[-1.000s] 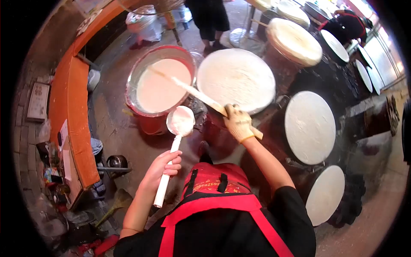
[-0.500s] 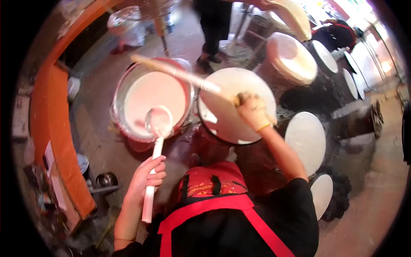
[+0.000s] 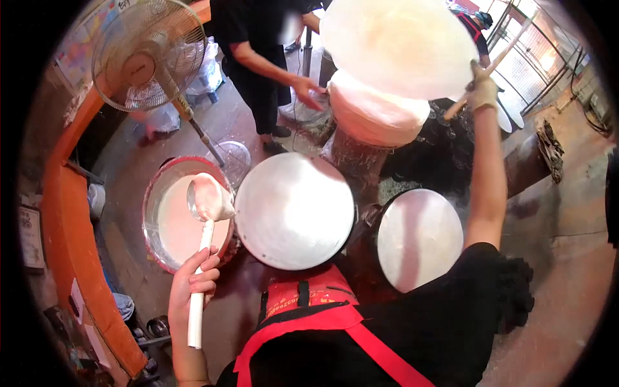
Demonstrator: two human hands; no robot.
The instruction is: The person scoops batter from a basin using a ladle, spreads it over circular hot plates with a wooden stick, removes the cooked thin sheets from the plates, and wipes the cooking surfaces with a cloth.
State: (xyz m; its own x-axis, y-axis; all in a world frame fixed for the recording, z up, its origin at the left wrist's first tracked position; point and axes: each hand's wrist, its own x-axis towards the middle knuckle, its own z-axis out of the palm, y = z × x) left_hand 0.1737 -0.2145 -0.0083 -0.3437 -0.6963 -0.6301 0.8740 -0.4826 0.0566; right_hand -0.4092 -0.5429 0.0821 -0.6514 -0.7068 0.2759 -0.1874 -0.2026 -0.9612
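My left hand [image 3: 195, 277] is wrapped around the white handle of a ladle [image 3: 213, 197], whose bowl holds pinkish batter above a red-rimmed bucket [image 3: 150, 226] of the same batter. Out at the upper right, my gloved right hand [image 3: 482, 90] grips a wooden stick [image 3: 509, 51]. The hand is at the edge of a large, thin, round whitish sheet [image 3: 396, 48], spread above a rounded, pale-topped stand [image 3: 377, 113]. Whether my fingers also pinch the sheet is unclear. Beside the bucket is a shiny round plate [image 3: 293, 209] with nothing on it.
Another round white-topped plate [image 3: 419, 238] stands to the right. A standing fan [image 3: 148, 55] is at the upper left, near an orange ledge [image 3: 80, 258]. A person [image 3: 255, 64] in black reaches a hand toward the stand. Another person [image 3: 474, 29] is farther back.
My right hand and the stick have moved from over the round plate to the upper right, by the sheet. The ladle has shifted left, still over the bucket. My view has turned, bringing the fan in.
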